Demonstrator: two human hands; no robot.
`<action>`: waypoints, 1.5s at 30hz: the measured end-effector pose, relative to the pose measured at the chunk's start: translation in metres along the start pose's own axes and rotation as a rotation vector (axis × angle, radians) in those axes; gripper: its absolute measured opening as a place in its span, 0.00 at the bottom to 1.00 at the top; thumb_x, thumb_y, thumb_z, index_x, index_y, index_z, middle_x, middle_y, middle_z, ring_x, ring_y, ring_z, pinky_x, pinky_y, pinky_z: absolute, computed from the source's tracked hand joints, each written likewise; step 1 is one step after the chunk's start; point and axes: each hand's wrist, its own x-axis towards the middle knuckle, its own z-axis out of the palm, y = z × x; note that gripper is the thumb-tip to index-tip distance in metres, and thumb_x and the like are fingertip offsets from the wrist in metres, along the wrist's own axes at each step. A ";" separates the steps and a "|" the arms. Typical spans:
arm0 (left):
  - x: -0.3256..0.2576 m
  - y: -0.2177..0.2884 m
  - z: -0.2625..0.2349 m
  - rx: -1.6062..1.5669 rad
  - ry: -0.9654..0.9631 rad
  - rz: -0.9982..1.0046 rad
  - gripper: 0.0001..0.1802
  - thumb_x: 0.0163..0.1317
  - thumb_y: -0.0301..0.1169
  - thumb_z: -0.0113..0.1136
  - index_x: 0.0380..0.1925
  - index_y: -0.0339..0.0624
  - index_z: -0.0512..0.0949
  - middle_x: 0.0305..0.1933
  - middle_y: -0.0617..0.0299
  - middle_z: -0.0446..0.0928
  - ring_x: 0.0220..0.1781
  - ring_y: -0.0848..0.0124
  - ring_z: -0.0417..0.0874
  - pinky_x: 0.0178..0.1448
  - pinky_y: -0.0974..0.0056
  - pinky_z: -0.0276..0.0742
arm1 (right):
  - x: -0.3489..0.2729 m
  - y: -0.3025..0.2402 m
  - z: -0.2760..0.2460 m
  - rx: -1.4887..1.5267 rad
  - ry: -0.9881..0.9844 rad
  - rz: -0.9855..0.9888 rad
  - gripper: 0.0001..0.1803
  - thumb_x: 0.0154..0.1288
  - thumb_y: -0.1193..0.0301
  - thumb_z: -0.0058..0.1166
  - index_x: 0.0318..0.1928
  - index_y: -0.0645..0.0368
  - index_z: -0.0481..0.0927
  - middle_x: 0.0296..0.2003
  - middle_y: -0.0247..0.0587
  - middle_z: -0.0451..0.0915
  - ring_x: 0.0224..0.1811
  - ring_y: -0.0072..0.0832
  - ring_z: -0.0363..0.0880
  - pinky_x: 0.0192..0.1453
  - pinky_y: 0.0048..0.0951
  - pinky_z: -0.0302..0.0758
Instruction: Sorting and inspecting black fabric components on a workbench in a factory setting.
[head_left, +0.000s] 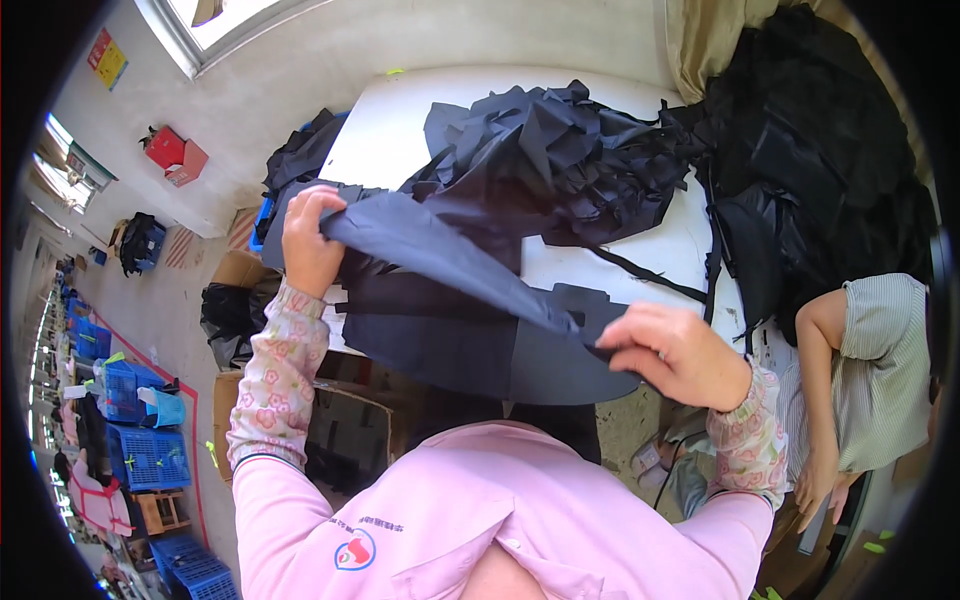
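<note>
Stretched between my two hands is a dark navy fabric piece (440,250), lifted over the near edge of the white table. My left hand (312,238) grips its upper left corner, fingers curled over the cloth. At the right end, my right hand (665,350) pinches the cloth's edge between thumb and fingers. Under it, a flat black fabric panel (430,350) hangs over the table's front edge. Behind lies a crumpled heap of dark fabric pieces (570,150), with a black strap (645,272) trailing from it.
The white table (385,110) stands against the wall. A large pile of black fabric (810,150) rises at the right. Beside it sits another person in a striped shirt (885,370). Blue crates (150,455) line the floor at left; a cardboard box (385,430) stands below the table.
</note>
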 end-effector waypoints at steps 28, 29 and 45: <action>0.049 -0.027 -0.065 -0.263 -1.497 -0.288 0.14 0.47 0.26 0.75 0.31 0.30 0.82 0.25 0.53 0.80 0.28 0.69 0.79 0.38 0.64 0.75 | -0.072 0.046 -0.034 0.426 -0.327 0.333 0.11 0.60 0.80 0.65 0.43 0.65 0.79 0.34 0.35 0.80 0.35 0.21 0.77 0.40 0.23 0.73; 0.035 -0.034 -0.065 -0.292 -1.544 -0.366 0.13 0.48 0.26 0.75 0.32 0.30 0.83 0.25 0.54 0.81 0.28 0.70 0.79 0.37 0.64 0.75 | -0.070 0.051 -0.026 0.641 -0.378 0.434 0.12 0.61 0.79 0.65 0.45 0.66 0.79 0.34 0.34 0.80 0.36 0.19 0.77 0.41 0.22 0.74; -0.075 -0.103 0.029 -0.103 -1.583 -0.527 0.31 0.49 0.41 0.78 0.47 0.28 0.81 0.44 0.47 0.85 0.48 0.61 0.84 0.53 0.63 0.76 | -0.035 0.166 0.075 -0.212 -0.064 0.433 0.12 0.52 0.78 0.64 0.39 0.60 0.80 0.32 0.43 0.81 0.35 0.40 0.82 0.40 0.39 0.76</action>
